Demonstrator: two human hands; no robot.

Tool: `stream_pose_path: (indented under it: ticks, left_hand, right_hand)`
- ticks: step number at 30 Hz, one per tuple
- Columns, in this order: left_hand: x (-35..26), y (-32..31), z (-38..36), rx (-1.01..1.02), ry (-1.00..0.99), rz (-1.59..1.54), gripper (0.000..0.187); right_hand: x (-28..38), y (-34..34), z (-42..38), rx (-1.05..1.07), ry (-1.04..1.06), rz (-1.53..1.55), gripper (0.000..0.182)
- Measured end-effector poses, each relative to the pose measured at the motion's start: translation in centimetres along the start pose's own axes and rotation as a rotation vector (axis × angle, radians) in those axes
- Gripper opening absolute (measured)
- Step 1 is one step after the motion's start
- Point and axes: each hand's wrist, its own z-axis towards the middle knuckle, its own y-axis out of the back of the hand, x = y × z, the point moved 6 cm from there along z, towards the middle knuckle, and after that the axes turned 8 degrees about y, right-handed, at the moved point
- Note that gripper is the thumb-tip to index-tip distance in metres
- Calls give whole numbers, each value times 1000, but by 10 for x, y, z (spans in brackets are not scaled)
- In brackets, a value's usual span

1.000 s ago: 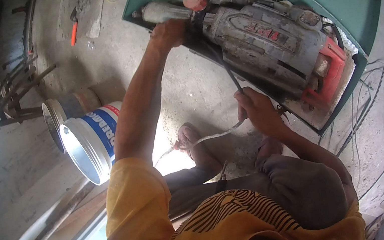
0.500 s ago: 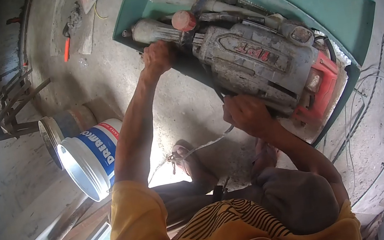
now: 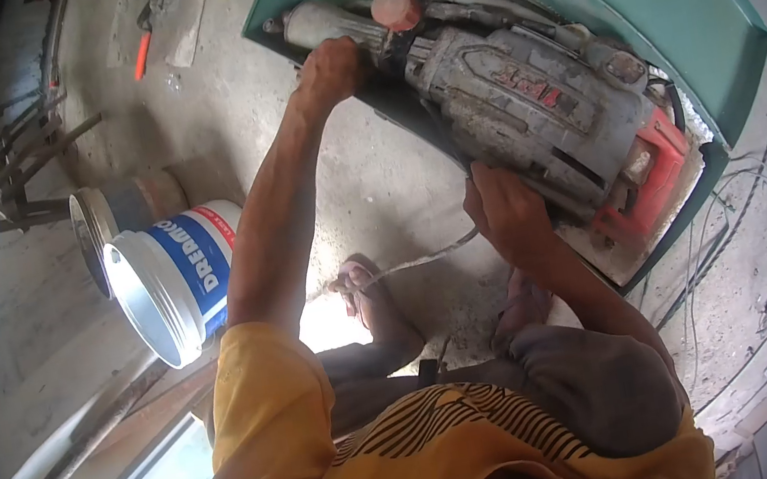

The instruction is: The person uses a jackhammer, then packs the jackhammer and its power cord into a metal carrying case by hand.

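Observation:
A grey, dusty demolition hammer (image 3: pixel 522 99) with a red rear handle (image 3: pixel 642 176) lies inside a green metal case (image 3: pixel 691 15). My left hand (image 3: pixel 330 71) is closed on the near rim of the case, beside the hammer's front barrel. Farther right along the same rim, my right hand (image 3: pixel 508 211) is closed too, its fingers partly hidden. A grey cord (image 3: pixel 417 260) runs from near my feet up to my right hand; I cannot tell if the fingers also hold it. A red round knob (image 3: pixel 395 10) sticks up from the hammer's front.
A white and blue bucket (image 3: pixel 191 272) lies tipped on the left, with a dirty bucket (image 3: pixel 134 205) behind it. An orange-handled tool (image 3: pixel 142 55) rests on the concrete floor (image 3: pixel 219 105). Thin loose wires (image 3: pixel 706 226) trail at the right. My feet (image 3: pixel 367 293) stand before the case.
The whole view has shifted, so the case and floor items sit higher in the picture. Both hands stay at the near rim of the case.

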Motion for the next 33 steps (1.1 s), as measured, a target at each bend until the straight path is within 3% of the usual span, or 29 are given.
stream_pose_path:
  ticks: [3,5,7,9,11,12,14,15,18,21,23,25,29,31,32,33]
  left_hand:
    - [-26,14,-29,18,-71,-66,14]
    - [-74,87,-87,-422,-139,-311,16]
    - [-93,84,-148,-195,188,-661,25]
    - [-122,74,-206,103,318,-820,29]
    - [-150,62,-255,55,217,-833,40]
    - [-147,52,-271,51,218,-830,40]
    - [-131,44,-287,48,436,-1018,38]
    - [-118,80,-282,-135,106,-824,39]
    - [-88,139,-236,-131,217,-559,30]
    - [-70,169,-179,-134,137,-419,19]
    - [-53,152,-139,78,143,-211,17]
    - [-38,130,-94,150,163,-54,20]
    - [-33,95,-32,323,277,160,24]
    - [-43,101,-20,407,311,158,25]
    - [-46,96,-11,307,221,214,21]
    - [-47,86,-5,305,216,215,21]
  right_hand:
    - [-2,2,-1,87,-179,106,19]
    - [-7,4,8,121,-228,161,19]
    - [-9,-1,17,172,-260,231,19]
    - [-17,-6,32,145,-265,331,21]
    - [-15,-8,42,116,-273,335,21]
    - [-15,-11,45,179,-381,406,22]
    - [-11,-19,47,244,-484,483,23]
    - [-8,-21,48,202,-457,497,23]
    - [-4,-26,48,171,-370,516,25]
    - [3,-27,55,122,-205,397,29]
    - [7,-22,53,90,-133,280,31]
    - [6,-21,63,96,-57,147,36]
    - [5,-24,77,12,2,172,33]
    - [3,-47,81,184,-88,392,33]
    - [4,-68,79,372,-267,636,38]
    - [11,-91,75,418,-421,920,49]
